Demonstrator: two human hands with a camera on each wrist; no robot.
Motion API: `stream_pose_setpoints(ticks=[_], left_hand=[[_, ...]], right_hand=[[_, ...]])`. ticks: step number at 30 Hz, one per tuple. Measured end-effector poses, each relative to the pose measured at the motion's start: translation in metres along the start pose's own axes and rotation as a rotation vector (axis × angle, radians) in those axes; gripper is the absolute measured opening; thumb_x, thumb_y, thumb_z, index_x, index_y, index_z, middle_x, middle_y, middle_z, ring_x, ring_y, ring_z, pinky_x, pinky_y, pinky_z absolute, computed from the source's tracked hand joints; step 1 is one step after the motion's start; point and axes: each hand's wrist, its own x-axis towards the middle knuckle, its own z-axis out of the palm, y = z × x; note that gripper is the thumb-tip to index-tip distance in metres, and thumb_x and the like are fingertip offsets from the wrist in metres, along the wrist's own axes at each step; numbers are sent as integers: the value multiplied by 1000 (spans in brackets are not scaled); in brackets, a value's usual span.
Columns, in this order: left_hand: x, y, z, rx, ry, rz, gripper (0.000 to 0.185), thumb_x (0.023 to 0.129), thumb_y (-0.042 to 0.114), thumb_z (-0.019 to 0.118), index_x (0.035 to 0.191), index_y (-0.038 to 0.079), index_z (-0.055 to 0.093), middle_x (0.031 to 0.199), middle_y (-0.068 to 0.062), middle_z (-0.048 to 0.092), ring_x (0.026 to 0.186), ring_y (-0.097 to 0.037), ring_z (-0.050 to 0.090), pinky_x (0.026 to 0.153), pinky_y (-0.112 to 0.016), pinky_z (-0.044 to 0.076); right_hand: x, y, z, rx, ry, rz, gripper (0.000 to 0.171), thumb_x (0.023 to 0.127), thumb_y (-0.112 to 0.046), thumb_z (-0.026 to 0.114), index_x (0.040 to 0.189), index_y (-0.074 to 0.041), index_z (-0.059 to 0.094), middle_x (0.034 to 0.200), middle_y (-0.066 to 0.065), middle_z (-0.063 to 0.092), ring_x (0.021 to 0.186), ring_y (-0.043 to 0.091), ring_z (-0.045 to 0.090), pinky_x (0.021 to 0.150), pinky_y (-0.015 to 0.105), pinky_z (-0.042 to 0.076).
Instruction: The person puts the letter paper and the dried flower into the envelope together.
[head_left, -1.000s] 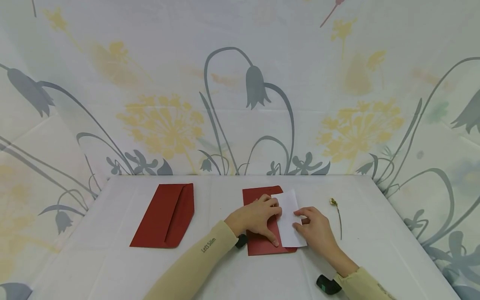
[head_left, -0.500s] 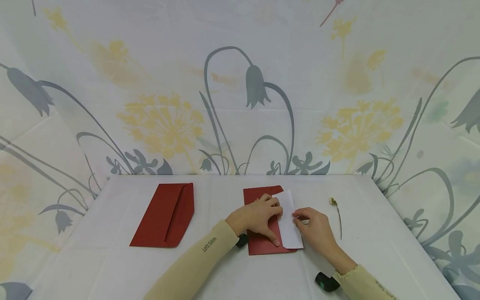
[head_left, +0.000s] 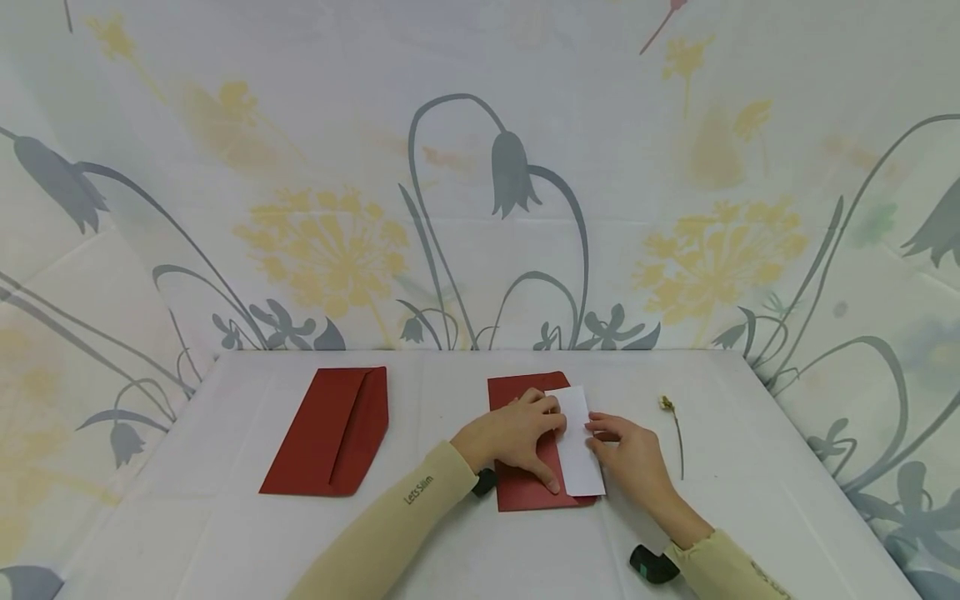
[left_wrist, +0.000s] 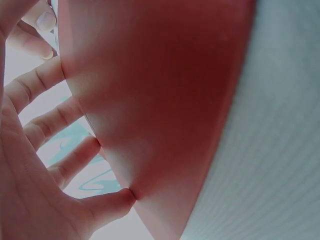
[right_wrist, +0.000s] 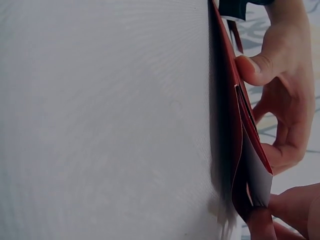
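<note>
A red envelope [head_left: 525,492] lies on the white table [head_left: 450,533] in front of me. My left hand [head_left: 546,443] arches over it, thumb and curled fingers holding its upper layer up at the open edge. A white paper [head_left: 579,467] sticks partly out of the envelope's right side. My right hand [head_left: 596,442] pinches that paper's right edge. In the right wrist view the envelope [right_wrist: 227,125] gapes, the paper [right_wrist: 256,172] sits dark between its layers, and the left hand's thumb [right_wrist: 255,65] rests on the rim. The left wrist view is filled by the envelope [left_wrist: 160,90] and that hand's fingers [left_wrist: 55,160].
A second red envelope [head_left: 330,429] lies flat at the left. A thin dried flower sprig [head_left: 677,433] lies to the right of my right hand. A flower-patterned cloth backdrop [head_left: 480,208] stands behind the table and along both sides.
The white paper has slid a little to the left, deeper into the envelope, with my right hand following it. The left hand has stayed in place.
</note>
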Motion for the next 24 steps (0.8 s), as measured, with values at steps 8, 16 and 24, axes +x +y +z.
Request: stream_pose_setpoints(ticks=[8, 16, 24], left_hand=[[0, 0, 1, -2, 7, 2, 68, 64, 74, 78, 106, 27, 53, 111, 11, 45, 118, -14, 38, 104, -44, 43], [0, 1, 2, -11, -1, -3, 67, 65, 75, 77, 107, 28, 54, 114, 11, 45, 120, -14, 36, 101, -39, 44], [-1, 2, 0, -8, -5, -6, 66, 65, 75, 77, 106, 29, 54, 113, 11, 44, 120, -13, 35, 100, -35, 44]], right_hand=[[0, -1, 0, 23, -22, 16, 21, 86, 0, 73, 107, -3, 74, 122, 14, 68, 97, 26, 71, 82, 43, 57], [-1, -4, 2, 37, -35, 19, 21, 85, 0, 74, 106, -4, 74, 122, 13, 68, 97, 26, 71, 81, 41, 57], [-2, -5, 5, 42, -40, 17, 21, 85, 1, 75, 105, -5, 75, 118, 14, 69, 96, 26, 71, 80, 39, 57]])
